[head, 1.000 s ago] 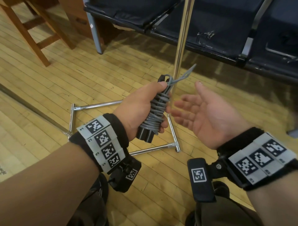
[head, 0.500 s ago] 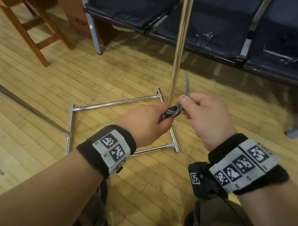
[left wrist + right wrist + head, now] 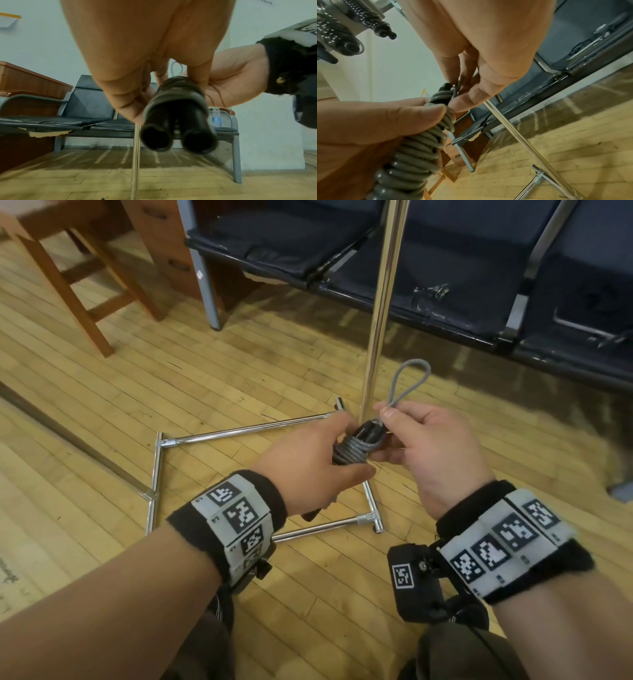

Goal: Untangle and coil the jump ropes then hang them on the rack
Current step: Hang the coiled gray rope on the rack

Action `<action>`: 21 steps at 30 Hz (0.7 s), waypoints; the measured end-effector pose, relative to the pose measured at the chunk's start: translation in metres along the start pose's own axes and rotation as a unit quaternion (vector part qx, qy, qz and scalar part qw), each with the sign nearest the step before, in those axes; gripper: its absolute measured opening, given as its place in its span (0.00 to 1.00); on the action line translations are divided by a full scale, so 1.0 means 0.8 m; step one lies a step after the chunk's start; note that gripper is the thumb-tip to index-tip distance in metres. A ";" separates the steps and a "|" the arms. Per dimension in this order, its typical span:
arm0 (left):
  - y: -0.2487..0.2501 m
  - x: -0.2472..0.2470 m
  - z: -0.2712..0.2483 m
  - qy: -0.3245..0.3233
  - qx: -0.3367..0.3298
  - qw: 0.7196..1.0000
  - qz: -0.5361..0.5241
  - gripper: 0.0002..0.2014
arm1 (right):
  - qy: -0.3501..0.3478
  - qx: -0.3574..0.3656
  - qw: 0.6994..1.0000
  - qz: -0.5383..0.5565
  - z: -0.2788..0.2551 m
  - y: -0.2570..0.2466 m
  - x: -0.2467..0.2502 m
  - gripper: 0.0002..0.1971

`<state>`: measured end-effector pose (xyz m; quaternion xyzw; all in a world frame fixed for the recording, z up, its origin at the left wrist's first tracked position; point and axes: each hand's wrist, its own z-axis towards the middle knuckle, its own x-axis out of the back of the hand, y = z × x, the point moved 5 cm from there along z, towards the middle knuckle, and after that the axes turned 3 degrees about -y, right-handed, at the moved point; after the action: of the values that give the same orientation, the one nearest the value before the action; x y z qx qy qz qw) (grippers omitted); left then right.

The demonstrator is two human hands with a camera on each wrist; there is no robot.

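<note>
1. Left hand [image 3: 308, 463] wraps the coiled grey jump rope [image 3: 356, 445], thumb and fingers curled round the bundle, its two black handles [image 3: 178, 136] poking out below the palm.
2. Right hand [image 3: 435, 453] pinches the rope's loop [image 3: 409, 385] between thumb and forefinger, right above the coil.
3. Bundle hangs in mid-air, just beside the rack's chrome pole [image 3: 380, 313].

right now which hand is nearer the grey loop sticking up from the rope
Right. The right hand pinches the base of the grey loop; the left hand grips the coiled jump rope lower down.
</note>
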<state>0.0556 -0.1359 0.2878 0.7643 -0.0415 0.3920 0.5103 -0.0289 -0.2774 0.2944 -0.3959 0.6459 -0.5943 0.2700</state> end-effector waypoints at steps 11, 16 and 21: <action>0.033 0.059 -0.053 -0.003 -0.027 0.984 -0.177 0.18 | -0.014 0.068 0.998 0.004 -0.041 -0.111 -0.031 0.04; 0.077 0.134 -0.088 0.045 -0.054 0.958 -0.279 0.15 | -0.065 0.111 0.991 -0.038 -0.059 -0.206 -0.051 0.03; 0.126 0.227 -0.128 0.088 -0.106 0.946 -0.293 0.04 | -0.106 0.154 0.981 -0.058 -0.080 -0.302 -0.084 0.06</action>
<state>0.0766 -0.0394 0.4972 0.6467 0.1888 0.2843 0.6821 0.0009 -0.1811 0.5330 -0.4467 0.4901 -0.6564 0.3596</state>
